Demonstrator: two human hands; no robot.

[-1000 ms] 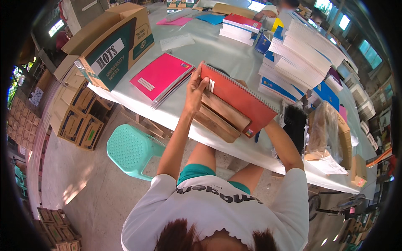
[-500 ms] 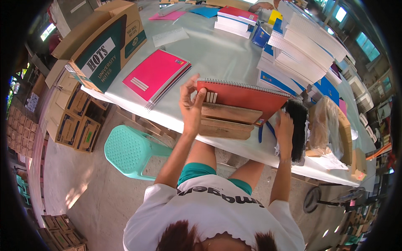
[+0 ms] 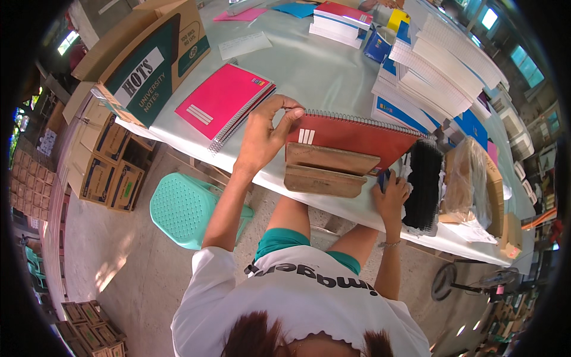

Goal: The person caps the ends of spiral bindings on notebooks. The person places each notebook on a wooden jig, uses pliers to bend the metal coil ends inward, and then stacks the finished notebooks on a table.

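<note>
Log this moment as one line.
left hand: holding red notebook by corner; right hand: at blue tool, grip unclear; red notebook: spiral edge up, behind wooden rack; pink notebook: on table

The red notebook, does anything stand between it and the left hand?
Nothing visible does: the left hand holds the red notebook at its upper left corner. Wooden boards cover part of its lower front, below that hand.

Here's the left hand at eleven o'clock of the view, thumb and fingers pinched, left forearm slanting toward seven; right hand at three, fingers bent, right forearm pointing six-ward!
</note>
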